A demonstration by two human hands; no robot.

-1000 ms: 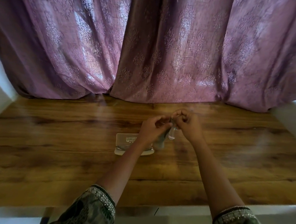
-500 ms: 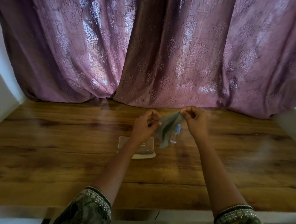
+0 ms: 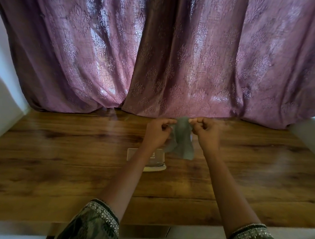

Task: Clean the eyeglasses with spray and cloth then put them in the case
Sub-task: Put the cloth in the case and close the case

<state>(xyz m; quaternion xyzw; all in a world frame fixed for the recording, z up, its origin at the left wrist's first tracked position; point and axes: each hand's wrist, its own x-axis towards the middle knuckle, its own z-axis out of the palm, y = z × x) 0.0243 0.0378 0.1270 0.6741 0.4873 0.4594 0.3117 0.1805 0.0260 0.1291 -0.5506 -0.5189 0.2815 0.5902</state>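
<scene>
2 hands (image 3: 158, 131) (image 3: 205, 132) pinch cloth (image 3: 181, 141).

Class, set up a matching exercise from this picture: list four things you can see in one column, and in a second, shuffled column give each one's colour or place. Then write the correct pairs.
Column one:
1. cloth
2. curtain
3. table
4. case

Column two:
A. brown wood, bearing the other items
B. lying flat under the left forearm
C. grey-green, pinched between left hand and right hand
D. purple, patterned, hanging behind

Pairs: 1-C, 2-D, 3-A, 4-B
</scene>
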